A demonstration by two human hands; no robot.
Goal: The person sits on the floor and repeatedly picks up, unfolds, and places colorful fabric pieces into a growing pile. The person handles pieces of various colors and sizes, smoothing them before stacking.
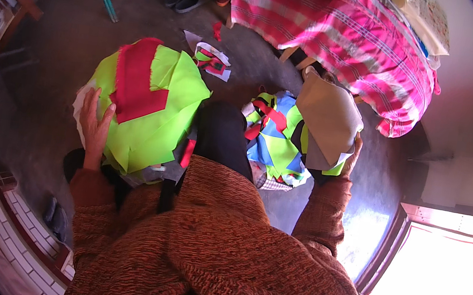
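On the left, a large heap of lime-green fabric pieces [178,89] lies by my left knee, with a crimson fabric piece [137,86] on top. My left hand [94,129] rests against the heap's left side, fingers stretched out and thumb apart. My right hand [354,157] grips the right edge of a stack of grey-beige fabric pieces [327,115]; most of its fingers are hidden behind the stack. Below that stack, white and lime-green layers show. Between my knee and the stack sits a mixed pile of blue, green, red and black scraps [276,138].
Loose scraps [212,61] and a small red scrap [217,30] lie on the dark floor ahead. A bed or table under a pink checked cloth [335,29] stands far right. Dark shoes [190,1] and a stool with green legs [109,5] are farther off. A bright doorway [431,280] is at right.
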